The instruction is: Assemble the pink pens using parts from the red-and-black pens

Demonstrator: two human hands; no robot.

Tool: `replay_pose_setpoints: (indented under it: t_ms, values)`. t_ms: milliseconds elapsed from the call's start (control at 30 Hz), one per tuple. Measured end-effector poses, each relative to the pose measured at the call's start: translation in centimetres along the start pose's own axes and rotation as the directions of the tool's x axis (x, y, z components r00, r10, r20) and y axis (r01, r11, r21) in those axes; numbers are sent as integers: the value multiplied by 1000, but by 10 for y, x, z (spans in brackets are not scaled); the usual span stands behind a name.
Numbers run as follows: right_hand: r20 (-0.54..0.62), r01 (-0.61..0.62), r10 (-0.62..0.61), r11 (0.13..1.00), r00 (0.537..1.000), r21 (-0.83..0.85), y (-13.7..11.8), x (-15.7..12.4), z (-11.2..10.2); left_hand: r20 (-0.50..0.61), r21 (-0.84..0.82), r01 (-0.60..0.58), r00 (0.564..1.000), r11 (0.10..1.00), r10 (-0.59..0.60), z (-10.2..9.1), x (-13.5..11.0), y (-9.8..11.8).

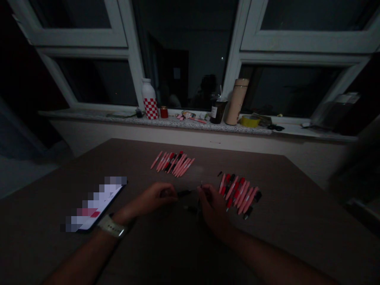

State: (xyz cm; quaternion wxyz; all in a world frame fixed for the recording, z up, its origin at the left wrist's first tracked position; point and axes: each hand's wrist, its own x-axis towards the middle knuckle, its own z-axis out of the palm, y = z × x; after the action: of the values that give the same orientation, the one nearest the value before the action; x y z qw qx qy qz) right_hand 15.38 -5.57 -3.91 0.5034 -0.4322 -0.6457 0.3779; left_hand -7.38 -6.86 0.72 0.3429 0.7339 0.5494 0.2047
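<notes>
My left hand (157,196) is closed in a pinch at the middle of the table, and a short black pen part (184,192) sticks out to the right from its fingertips. To its right, my right hand (212,206) pinches a slim pen piece whose thin tip (201,183) shows above the fingers; the rest is hidden. Another dark pen part (190,208) lies between and below the hands, hard to make out in the low light. Beside my right hand are several pink, red and black pens (243,196). A second group of pink pens (173,163) lies farther back.
A lit tablet or phone (103,208) is left of my left forearm. Loose black caps (248,213) lie near the right pens. On the windowsill stand a checked bottle (150,101), a small red jar (164,112), a dark drink cup (218,111), a tan flask (236,102) and yellow tape (249,121).
</notes>
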Motion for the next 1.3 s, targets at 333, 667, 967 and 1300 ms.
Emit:
replay_pose_setpoints:
  t_ms: [333, 667, 967, 1300]
  values:
    - [139, 177, -157, 973, 978, -148, -7, 0, -3, -214, -182, -156, 970, 971, 116, 33, 15, 1]
    - [295, 201, -138, 960, 945, -194, -6, -1, -1, -215, -196, -130, 973, 972, 87, 36, 15, -4]
    - [312, 227, -159, 954, 937, -194, -2, -1, 1, -185, -176, -127, 978, 976, 94, 36, 16, -2]
    - [210, 181, -138, 962, 968, -205, -3, 1, -1, -217, -208, -96, 975, 973, 50, 33, 14, -1]
